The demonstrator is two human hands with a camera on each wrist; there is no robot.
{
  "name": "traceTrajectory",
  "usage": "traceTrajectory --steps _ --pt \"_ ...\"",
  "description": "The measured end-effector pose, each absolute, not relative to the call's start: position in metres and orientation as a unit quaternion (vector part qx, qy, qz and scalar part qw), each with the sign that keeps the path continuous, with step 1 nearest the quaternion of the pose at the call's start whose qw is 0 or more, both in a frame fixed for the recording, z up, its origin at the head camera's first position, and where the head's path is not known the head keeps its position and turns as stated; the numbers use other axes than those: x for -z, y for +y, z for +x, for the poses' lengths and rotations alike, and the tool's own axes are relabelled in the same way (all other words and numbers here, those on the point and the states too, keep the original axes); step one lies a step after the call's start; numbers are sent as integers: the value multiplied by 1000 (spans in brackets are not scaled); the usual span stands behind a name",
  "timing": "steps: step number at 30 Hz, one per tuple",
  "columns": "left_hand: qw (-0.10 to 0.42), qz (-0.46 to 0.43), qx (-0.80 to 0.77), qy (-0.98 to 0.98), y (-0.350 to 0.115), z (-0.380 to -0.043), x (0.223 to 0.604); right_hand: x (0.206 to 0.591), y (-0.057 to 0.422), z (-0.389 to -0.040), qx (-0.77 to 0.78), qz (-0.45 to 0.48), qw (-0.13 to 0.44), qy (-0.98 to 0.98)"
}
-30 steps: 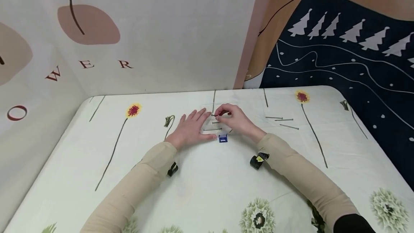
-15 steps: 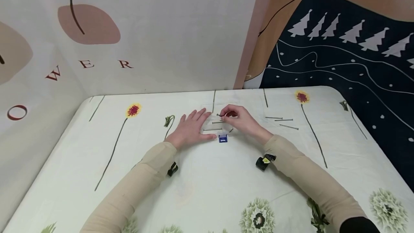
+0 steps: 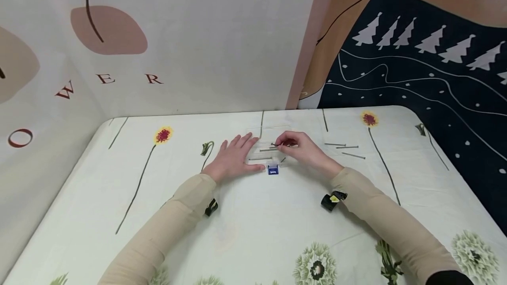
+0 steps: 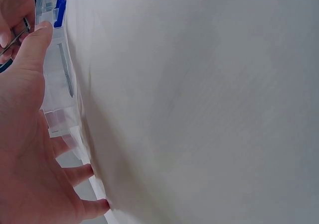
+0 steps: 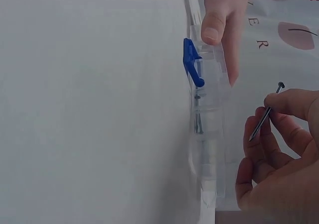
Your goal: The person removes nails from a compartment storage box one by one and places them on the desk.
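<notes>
My right hand (image 3: 304, 151) pinches a metal nail (image 5: 259, 125) between thumb and fingers, over the right part of a clear plastic box (image 5: 214, 117). In the right wrist view the nail slants, its flat head up and its point down. My left hand (image 3: 234, 156) rests with spread fingers at the box's left side, the thumb at the near edge beside the blue latch (image 3: 273, 169). Inside the box lie a long nail (image 3: 260, 158) near the front and another nail (image 3: 269, 150) behind it. My right hand hides part of the box's right side.
Three loose nails (image 3: 354, 155) lie on the flowered tablecloth (image 3: 253, 214) right of the box. A pale wall hanging (image 3: 218, 56) rises behind the table, and a dark cloth with white trees (image 3: 396, 69) hangs at the right.
My right hand has moved right and slightly nearer with the nail, away from my left fingertips. The left hand has stayed in place.
</notes>
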State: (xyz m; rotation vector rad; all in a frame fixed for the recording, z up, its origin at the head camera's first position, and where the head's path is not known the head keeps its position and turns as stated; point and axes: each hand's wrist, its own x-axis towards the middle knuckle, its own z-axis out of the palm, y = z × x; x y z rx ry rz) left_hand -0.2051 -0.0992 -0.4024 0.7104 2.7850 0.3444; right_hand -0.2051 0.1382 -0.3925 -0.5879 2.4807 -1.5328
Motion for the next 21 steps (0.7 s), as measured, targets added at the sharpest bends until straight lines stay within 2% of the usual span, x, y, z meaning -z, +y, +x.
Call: traceTrajectory --steps 21 --pt "126 244 -112 955 -99 -206 405 397 180 -200 478 -182 84 855"
